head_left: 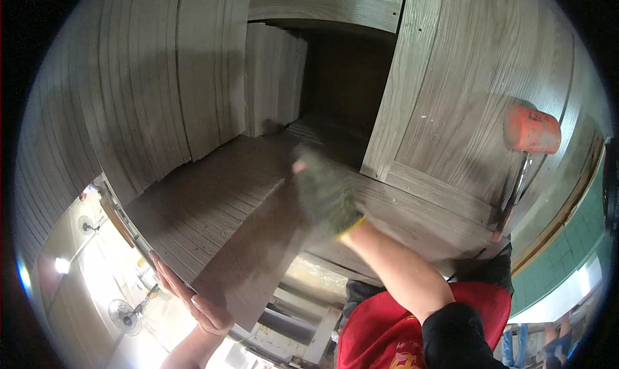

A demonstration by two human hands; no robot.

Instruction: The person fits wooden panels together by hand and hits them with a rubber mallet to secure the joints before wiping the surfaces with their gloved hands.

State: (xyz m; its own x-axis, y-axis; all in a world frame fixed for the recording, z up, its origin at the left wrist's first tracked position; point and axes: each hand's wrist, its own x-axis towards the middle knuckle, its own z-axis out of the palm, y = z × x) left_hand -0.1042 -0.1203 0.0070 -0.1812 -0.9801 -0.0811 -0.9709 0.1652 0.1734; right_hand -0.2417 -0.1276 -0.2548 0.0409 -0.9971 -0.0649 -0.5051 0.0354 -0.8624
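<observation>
The worker's right hand (324, 195) wore a grey-green knit glove with a yellow cuff edge, the forearm bare. The left hand (193, 299) was ungloved. A black sleeve met a red shirt (yellow print partly visible) below.

Orange cylindrical mallet head w/ metal handle (530, 130) upper right; grey wood-grain panelled door (445, 105) behind it; stacked grey boards (161, 79) left; pedestal fan (126, 316) lower left.
</observation>
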